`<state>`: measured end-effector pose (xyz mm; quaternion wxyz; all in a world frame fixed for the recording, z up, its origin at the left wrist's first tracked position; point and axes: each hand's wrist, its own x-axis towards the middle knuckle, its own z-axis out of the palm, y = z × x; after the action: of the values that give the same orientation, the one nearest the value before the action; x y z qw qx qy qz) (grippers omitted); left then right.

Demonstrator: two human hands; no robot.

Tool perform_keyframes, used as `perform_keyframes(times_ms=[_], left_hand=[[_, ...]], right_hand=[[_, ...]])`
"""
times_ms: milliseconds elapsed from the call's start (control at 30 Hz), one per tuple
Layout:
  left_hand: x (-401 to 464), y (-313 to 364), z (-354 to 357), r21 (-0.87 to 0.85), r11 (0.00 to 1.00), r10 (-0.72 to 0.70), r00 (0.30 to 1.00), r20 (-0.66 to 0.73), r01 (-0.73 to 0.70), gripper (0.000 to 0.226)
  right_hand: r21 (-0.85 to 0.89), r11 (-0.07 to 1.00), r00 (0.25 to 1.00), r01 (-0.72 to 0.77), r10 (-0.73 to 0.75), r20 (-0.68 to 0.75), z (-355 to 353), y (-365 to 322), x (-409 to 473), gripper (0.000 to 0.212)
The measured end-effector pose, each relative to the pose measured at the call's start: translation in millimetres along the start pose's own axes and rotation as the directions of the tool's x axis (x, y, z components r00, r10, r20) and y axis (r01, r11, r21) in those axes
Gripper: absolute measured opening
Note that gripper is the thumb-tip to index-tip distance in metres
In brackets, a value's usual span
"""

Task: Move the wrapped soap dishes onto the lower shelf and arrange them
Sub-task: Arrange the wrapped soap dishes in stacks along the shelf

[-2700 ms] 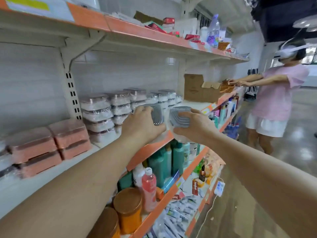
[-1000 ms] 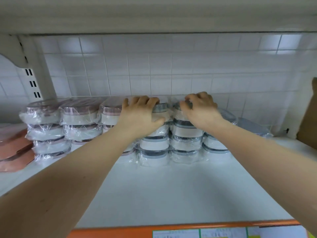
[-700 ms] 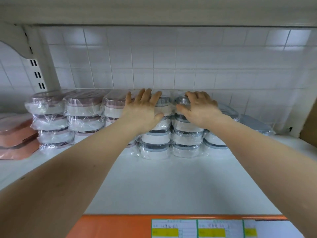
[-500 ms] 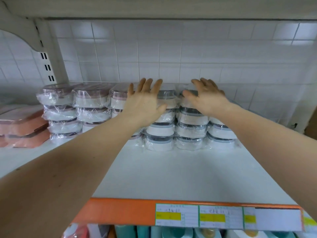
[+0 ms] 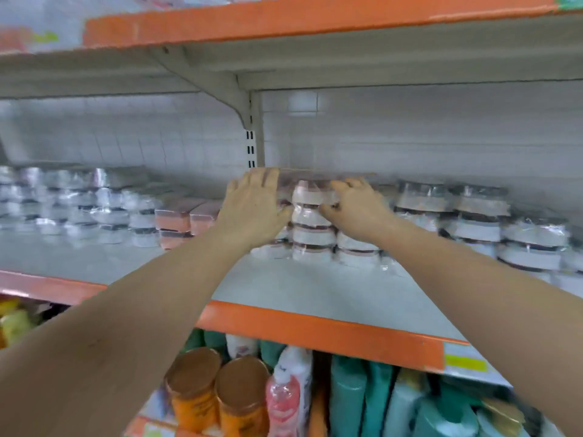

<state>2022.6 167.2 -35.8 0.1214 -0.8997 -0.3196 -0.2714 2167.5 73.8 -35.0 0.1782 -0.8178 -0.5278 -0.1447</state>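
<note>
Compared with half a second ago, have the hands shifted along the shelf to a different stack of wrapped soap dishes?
Yes. Both hands now sit on the pink-lidded stack just right of the slotted upright; before, they were on the grey-lidded stacks farther right.

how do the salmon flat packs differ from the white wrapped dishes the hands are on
The salmon packs are flat, rectangular and stacked two high; the white soap dishes are rounder, dark-banded and stacked about four high. Both hands touch the white stack; the salmon packs sit untouched to its left. Both are plastic-wrapped on the same shelf.
</note>
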Motion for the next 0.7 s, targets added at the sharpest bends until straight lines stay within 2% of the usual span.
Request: perform_keyframes(times_ms=[200, 267, 400, 700], left_hand=[[-86.2, -154.2, -38.3, 0.101, 0.973, -0.213, 0.976, 0.047, 0.208, 0.068], [-107.5, -192.3, -47.1, 0.133, 0.959, -0.262, 0.963, 0.065, 0.251, 0.068], [-150.6, -271.7, -69.5, 0.198, 0.913, -0.382, 0.917, 0.11, 0.356, 0.07], [-213.9, -421.9, -78.5, 0.222, 0.793, -0.593, 0.801, 0.075, 0.567, 0.067]], right_hand=[[0.12, 0.975, 0.978, 0.186, -0.196, 0.077, 45.4, -173.6, 5.2, 0.055], [0.109, 0.96, 0.96, 0.257, -0.267, 0.084, 55.8, -217.0, 3.7, 0.055], [0.182, 0.928, 0.927, 0.326, -0.352, 0.132, 80.7, -312.9, 8.1, 0.055], [0.25, 0.817, 0.804, 0.52, -0.567, 0.18, 140.6, -484.1, 48.3, 0.059]])
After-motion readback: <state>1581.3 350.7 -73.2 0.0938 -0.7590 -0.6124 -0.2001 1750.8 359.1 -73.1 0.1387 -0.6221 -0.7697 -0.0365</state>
